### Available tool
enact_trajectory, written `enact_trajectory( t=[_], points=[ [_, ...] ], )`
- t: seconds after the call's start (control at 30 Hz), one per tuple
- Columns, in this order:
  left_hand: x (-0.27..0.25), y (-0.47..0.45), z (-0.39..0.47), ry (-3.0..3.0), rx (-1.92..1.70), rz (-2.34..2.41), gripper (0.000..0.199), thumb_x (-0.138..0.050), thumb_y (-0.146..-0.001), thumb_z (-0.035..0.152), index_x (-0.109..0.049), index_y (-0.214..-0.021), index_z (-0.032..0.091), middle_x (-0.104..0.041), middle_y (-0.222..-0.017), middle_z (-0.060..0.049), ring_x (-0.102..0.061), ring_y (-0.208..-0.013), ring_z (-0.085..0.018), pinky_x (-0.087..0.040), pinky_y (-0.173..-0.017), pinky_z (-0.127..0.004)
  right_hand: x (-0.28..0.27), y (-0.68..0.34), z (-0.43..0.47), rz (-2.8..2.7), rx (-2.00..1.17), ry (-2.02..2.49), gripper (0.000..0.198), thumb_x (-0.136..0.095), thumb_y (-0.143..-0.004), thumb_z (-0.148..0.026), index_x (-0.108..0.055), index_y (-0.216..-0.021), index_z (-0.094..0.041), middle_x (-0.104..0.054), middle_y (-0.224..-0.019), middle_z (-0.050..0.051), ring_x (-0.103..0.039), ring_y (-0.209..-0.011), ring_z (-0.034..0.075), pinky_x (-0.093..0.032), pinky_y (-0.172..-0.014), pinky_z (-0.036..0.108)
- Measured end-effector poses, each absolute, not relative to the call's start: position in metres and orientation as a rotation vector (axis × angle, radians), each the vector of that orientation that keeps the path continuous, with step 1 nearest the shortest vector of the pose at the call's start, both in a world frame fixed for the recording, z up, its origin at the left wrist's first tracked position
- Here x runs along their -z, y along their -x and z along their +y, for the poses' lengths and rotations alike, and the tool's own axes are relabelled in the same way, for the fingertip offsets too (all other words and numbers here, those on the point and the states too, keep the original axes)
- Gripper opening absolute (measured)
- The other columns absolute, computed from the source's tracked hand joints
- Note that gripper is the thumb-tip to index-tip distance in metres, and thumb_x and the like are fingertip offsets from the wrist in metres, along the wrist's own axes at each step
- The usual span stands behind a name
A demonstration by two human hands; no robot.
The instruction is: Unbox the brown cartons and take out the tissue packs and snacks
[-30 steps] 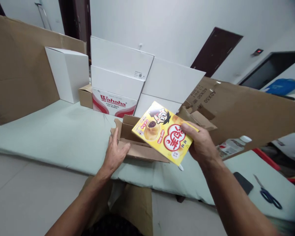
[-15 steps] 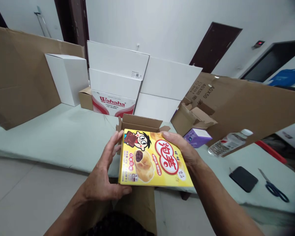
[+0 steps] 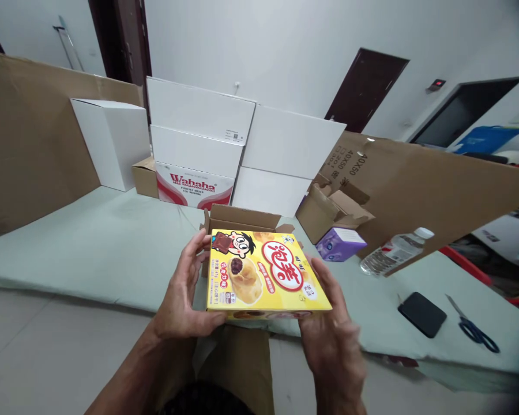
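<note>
I hold a flat yellow snack box with a cartoon face and red characters, face up, in front of me. My left hand grips its left edge, thumb along the near corner. My right hand cups its near right corner from below. Just behind the yellow box stands an open brown cardboard carton on the pale green table, its flaps up and its inside hidden by the box.
A purple box lies by a second open carton. A water bottle, black phone and blue scissors lie at right. White boxes, a Wahaha carton and big cardboard sheets line the back.
The yellow box came from above the carton toward me and turned level. My left hand left the carton and took the box's left edge; my right hand shifted to its near right corner.
</note>
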State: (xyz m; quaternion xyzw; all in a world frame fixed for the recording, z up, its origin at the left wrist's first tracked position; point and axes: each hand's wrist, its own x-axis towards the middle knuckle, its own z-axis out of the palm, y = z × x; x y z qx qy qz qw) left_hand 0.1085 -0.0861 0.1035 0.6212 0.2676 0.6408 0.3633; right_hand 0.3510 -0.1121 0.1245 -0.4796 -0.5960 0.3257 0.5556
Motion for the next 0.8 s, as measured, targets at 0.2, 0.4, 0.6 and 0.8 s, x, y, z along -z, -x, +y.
enact_trajectory(
  t=[0.2,0.4,0.6,0.8],
  points=[
    [-0.1,-0.12,-0.089,-1.532,-1.643,0.631,0.1,-0.083,-0.075,0.064,-0.038,-0.158,0.03,-0.044,-0.163,-0.015,-0.045,-0.15,-0.038,-0.044,-0.121,-0.052,-0.089,-0.324,-0.126,-1.218,-0.679,1.116,0.081,-0.053,-0.098,-0.055,-0.019,-0.168,-0.032,-0.052,-0.157,0.018,-0.059,-0.134,0.037,-0.057,-0.1,0.056],
    [-0.095,-0.121,-0.092,-1.389,-1.674,0.489,0.097,-0.091,-0.073,0.047,-0.044,-0.157,0.033,-0.048,-0.162,-0.011,-0.044,-0.151,-0.036,-0.037,-0.125,-0.05,-0.094,-0.309,-0.124,-0.99,-0.739,0.984,0.08,-0.071,-0.09,-0.05,-0.04,-0.159,-0.027,-0.059,-0.15,0.017,-0.062,-0.129,0.033,-0.055,-0.101,0.051],
    [-0.097,-0.118,-0.095,-1.305,-1.686,0.42,0.096,-0.095,-0.069,0.041,-0.051,-0.154,0.035,-0.051,-0.162,-0.007,-0.046,-0.15,-0.031,-0.043,-0.121,-0.039,-0.091,-0.302,-0.128,-0.955,-0.728,0.968,0.073,-0.075,-0.089,-0.047,-0.049,-0.153,-0.025,-0.061,-0.148,0.016,-0.065,-0.125,0.029,-0.056,-0.096,0.042],
    [-0.096,-0.113,-0.098,-1.295,-1.647,0.434,0.099,-0.096,-0.067,0.039,-0.051,-0.154,0.035,-0.044,-0.167,-0.008,-0.043,-0.153,-0.033,-0.042,-0.121,-0.04,-0.086,-0.303,-0.131,-0.962,-0.726,0.952,0.074,-0.075,-0.089,-0.043,-0.047,-0.156,-0.026,-0.061,-0.149,0.015,-0.064,-0.126,0.029,-0.056,-0.097,0.041]
  ],
)
